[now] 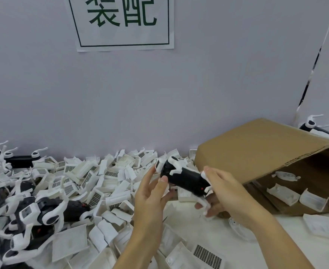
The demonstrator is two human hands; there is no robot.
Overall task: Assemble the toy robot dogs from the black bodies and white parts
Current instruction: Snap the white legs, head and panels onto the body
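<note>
Both hands hold one toy robot dog (185,178) above the table; its body is black, with white legs and a white head piece at its far end. My left hand (152,193) grips the head end, thumb on the black body. My right hand (223,193) holds the tail end, fingers curled under a white leg. A heap of loose white parts (93,183) covers the table behind and left of my hands. Several assembled black-and-white dogs (43,210) lie piled at the left.
A tipped cardboard box (257,152) lies open at the right with white shell parts (284,193) inside. More dogs (311,125) sit behind the box. A grey wall with a paper sign (120,24) stands close behind the table.
</note>
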